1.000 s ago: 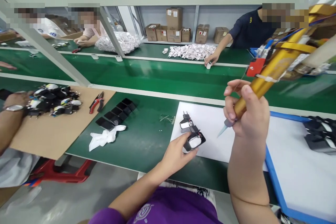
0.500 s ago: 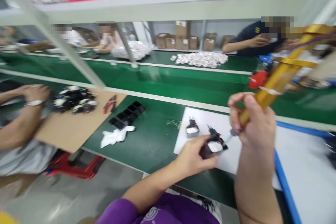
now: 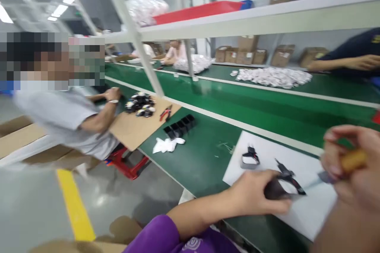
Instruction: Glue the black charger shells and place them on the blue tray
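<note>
My left hand (image 3: 252, 193) is wrapped round a small dark cup-like housing (image 3: 274, 190) with a white inside, tilted over the white board (image 3: 314, 209). A black two-pin plug piece (image 3: 285, 170) sits at its far edge. My right hand (image 3: 352, 170), partly blurred, grips an amber dispensing syringe (image 3: 354, 159). Its thin tip points left toward the housing's rim; contact cannot be made out. Left of these, a similar housing with a plug (image 3: 250, 159) rests upright on the board.
Black square cases (image 3: 179, 125) stand in a row beside crumpled white material (image 3: 168, 145) on the green bench. Further left lie red-handled pliers (image 3: 165, 113) and a pile of small parts (image 3: 141, 104) on cardboard (image 3: 130, 128), near a seated co-worker (image 3: 68, 114). A conveyor (image 3: 237, 102) runs behind.
The view has swung left, so the bench and both hands appear further right. My left hand still holds the housing; the syringe now points more level, its tip a little further from the housing's middle.
</note>
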`<state>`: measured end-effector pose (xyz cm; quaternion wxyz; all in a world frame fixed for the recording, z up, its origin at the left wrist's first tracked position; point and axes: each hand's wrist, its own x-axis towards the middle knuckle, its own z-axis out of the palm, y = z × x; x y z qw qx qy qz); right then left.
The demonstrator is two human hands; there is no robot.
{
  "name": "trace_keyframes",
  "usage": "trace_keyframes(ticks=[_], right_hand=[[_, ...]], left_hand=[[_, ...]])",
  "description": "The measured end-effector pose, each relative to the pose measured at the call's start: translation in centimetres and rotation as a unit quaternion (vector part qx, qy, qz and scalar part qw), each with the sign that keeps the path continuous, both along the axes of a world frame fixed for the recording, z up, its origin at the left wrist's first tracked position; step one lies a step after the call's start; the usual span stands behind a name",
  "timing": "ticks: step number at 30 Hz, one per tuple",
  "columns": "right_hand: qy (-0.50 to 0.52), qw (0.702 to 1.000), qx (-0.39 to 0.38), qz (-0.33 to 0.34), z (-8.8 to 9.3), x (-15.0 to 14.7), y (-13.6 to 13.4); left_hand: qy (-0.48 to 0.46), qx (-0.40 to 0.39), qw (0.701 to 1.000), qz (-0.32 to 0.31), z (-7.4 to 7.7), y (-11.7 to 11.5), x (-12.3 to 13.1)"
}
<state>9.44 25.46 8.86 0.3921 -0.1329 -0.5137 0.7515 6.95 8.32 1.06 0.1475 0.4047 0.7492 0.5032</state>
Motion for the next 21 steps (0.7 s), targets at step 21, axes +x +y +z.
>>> trace_keyframes(ticks=[21], right_hand=[[0.069,0.992,0.085,0.059,1.5,-0.8,-0.9]], left_hand=[[0.118,-0.008,0.992,0.037,1.0,0.6,-1.1]])
